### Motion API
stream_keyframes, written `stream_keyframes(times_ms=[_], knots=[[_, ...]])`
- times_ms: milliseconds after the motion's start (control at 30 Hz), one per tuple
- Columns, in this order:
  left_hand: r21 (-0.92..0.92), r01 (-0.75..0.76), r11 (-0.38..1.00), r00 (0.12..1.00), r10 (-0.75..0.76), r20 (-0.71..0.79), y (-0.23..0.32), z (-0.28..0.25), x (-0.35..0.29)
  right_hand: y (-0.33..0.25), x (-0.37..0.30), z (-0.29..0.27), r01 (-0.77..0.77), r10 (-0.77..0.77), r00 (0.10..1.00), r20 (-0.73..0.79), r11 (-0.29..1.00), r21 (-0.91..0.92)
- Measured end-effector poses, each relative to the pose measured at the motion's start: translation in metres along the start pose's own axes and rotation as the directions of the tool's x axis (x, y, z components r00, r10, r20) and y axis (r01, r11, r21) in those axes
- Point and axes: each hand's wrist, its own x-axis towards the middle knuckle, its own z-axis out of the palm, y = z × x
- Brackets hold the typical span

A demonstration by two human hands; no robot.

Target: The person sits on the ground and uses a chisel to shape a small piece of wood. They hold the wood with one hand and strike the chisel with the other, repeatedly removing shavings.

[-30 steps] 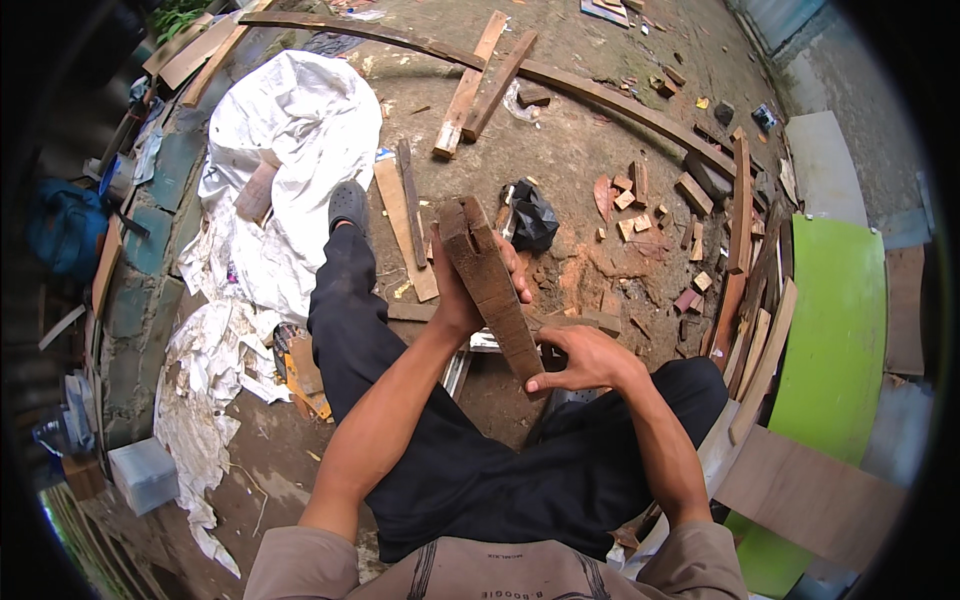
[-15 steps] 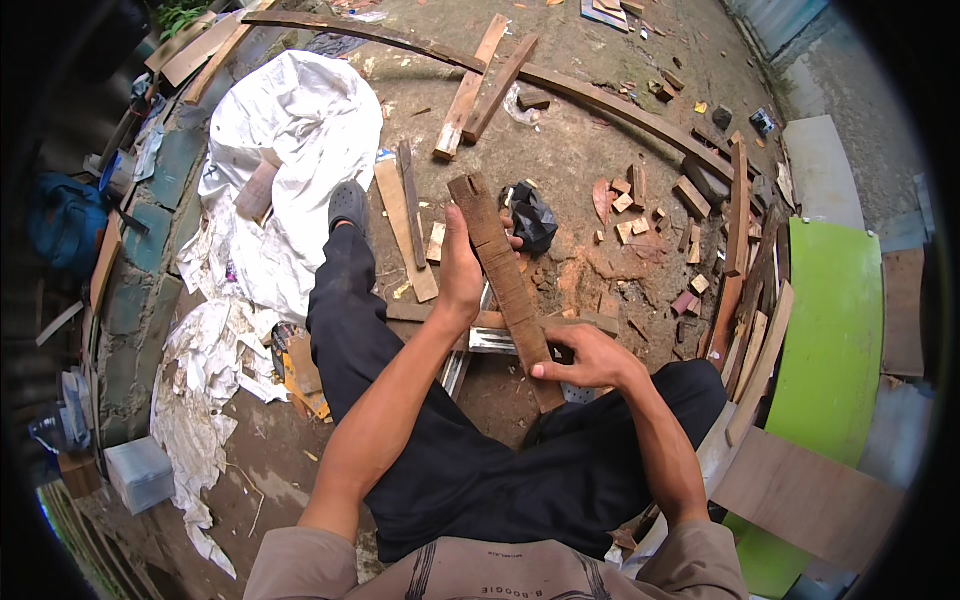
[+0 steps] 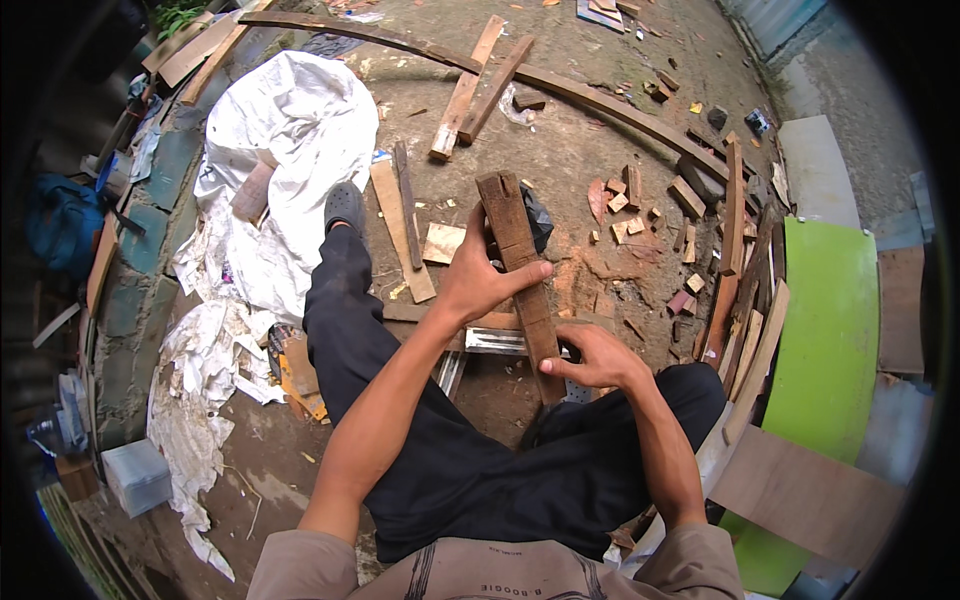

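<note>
Between my legs I hold a brown, weathered wooden plank (image 3: pixel 522 250), tilted with its far end raised and a groove across its face. My left hand (image 3: pixel 490 275) grips it around the upper middle, the thumb lying across its face. Lower down, my right hand (image 3: pixel 590 358) pinches the near end with the thumb on top; the other fingers are partly behind it. Under the plank are a wooden strip (image 3: pixel 410 313) and a silvery metal piece (image 3: pixel 492 342). A black plastic bag (image 3: pixel 540 222) is partly hidden behind the plank, with a pale wood block (image 3: pixel 443 243) left of it.
A crumpled white sack (image 3: pixel 295 140) spreads along the left. Small wood offcuts (image 3: pixel 628 228) lie scattered at right. One long beam (image 3: pixel 620 105) crosses the far ground. Two short planks (image 3: pixel 470 90) rest near it. A green panel (image 3: pixel 825 330) and stacked boards stand at my right.
The plank has turned more upright, its far end shifting right. My left thumb has swung from along its edge to across its face. More of the pale block shows.
</note>
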Motion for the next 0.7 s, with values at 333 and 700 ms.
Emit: stream_keyframes(times_ms=[333,700], knots=[[0.056,-0.015,0.998,0.964,0.029,-0.264,0.005,0.013,0.0,0.001,-0.01,-0.008,-0.216,0.218,0.973,-0.072,0.976,0.039],[0.003,0.123,0.992,0.937,-0.115,-0.329,-0.032,0.017,0.011,0.001,-0.098,-0.023,-0.264,0.511,0.605,-0.61,0.852,0.452]])
